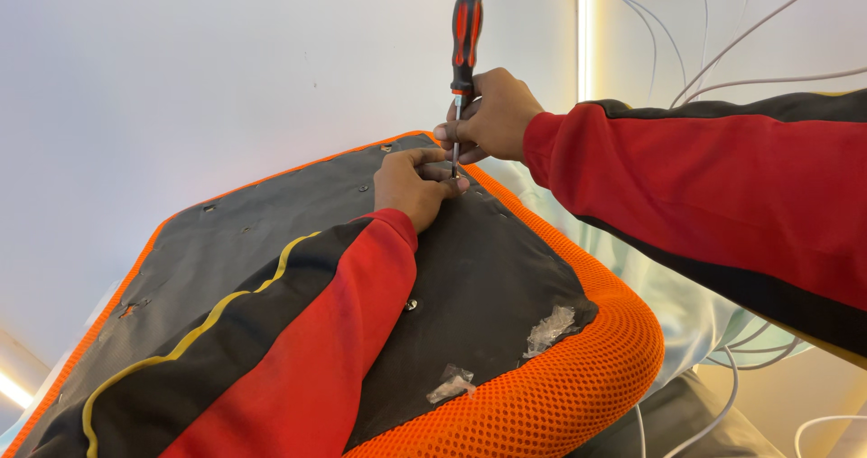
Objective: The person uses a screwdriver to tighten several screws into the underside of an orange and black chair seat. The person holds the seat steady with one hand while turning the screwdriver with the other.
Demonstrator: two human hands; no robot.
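Near the top centre, the right hand (492,115) grips an upright screwdriver (467,33), while the left hand (414,185) fingers pinch its tip against the upturned seat cushion (506,286). Keeping the shaft vertical and pressing firmly should stop slipping.

A plain white painted wall (181,70) fills the backdrop. At its right edge runs a narrow vertical strip of warm light (584,33). Right of that strip, thin white cables (722,56) arc across a pale cream panel (650,24). Far below the wall, at lower left, a second warm light strip (13,390) glows.
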